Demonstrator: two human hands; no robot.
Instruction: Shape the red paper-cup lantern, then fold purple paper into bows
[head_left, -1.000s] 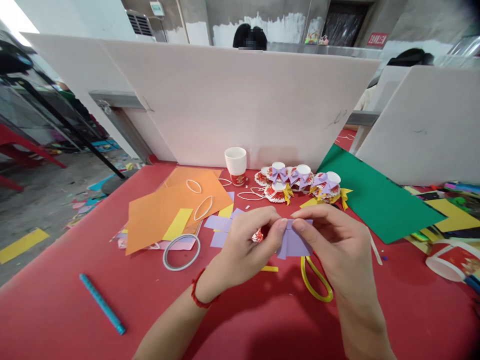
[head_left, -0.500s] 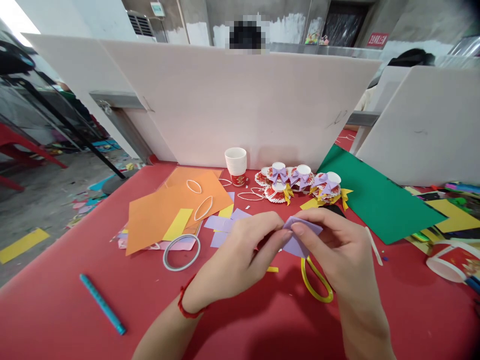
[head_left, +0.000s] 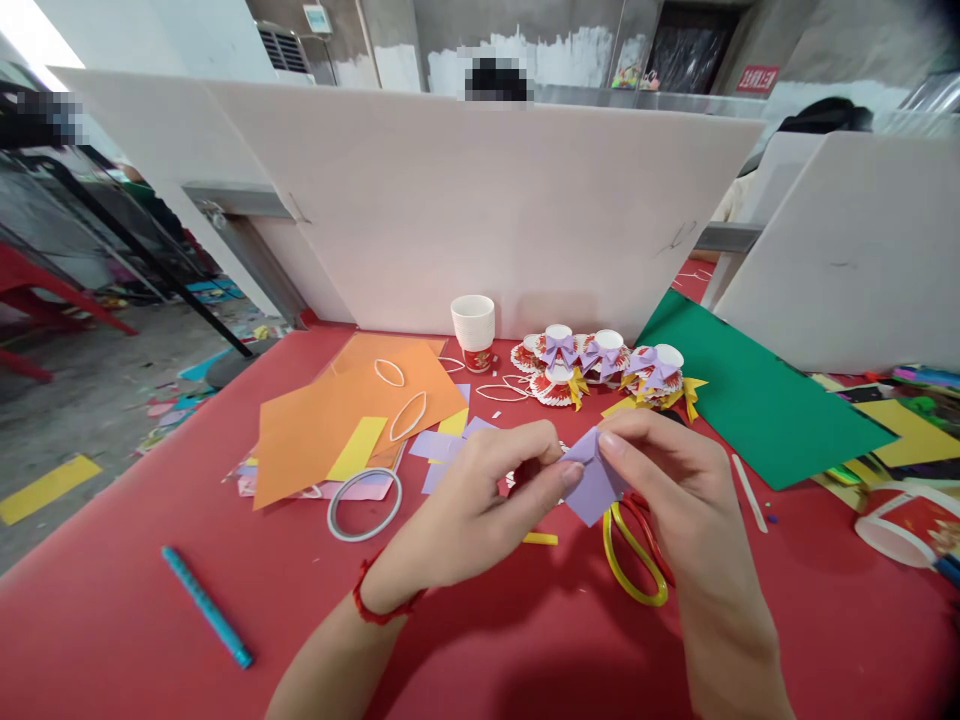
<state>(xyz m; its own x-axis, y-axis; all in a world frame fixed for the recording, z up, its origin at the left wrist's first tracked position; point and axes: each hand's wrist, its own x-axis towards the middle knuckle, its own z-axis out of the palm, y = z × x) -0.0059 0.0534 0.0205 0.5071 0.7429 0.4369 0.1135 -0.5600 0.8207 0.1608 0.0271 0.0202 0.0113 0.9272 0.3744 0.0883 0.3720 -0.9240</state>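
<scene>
A small piece of folded purple paper (head_left: 592,492) is held between both hands above the red table. My left hand (head_left: 487,500), with a red cord on its wrist, pinches the paper's left corner between thumb and forefinger. On the other side, my right hand (head_left: 679,490) grips the upper right edge with its thumb in front. Scissors (head_left: 634,560) with yellow and red handles lie under my right hand, their blades hidden. Behind the hands stand several small red-and-white paper cup crafts (head_left: 600,360) with purple and yellow bows.
Orange sheets (head_left: 360,400), purple strips (head_left: 435,445) and a tape ring (head_left: 365,505) lie left of my hands. A teal pen (head_left: 206,605) is at the front left. White paper cups (head_left: 473,330) stand by the white partition (head_left: 487,210); a green sheet (head_left: 772,400) lies right.
The purple paper has been turned, so its pointed lower part and a fold now face me. My right fingers have shifted slightly, and the red scissor handle now shows.
</scene>
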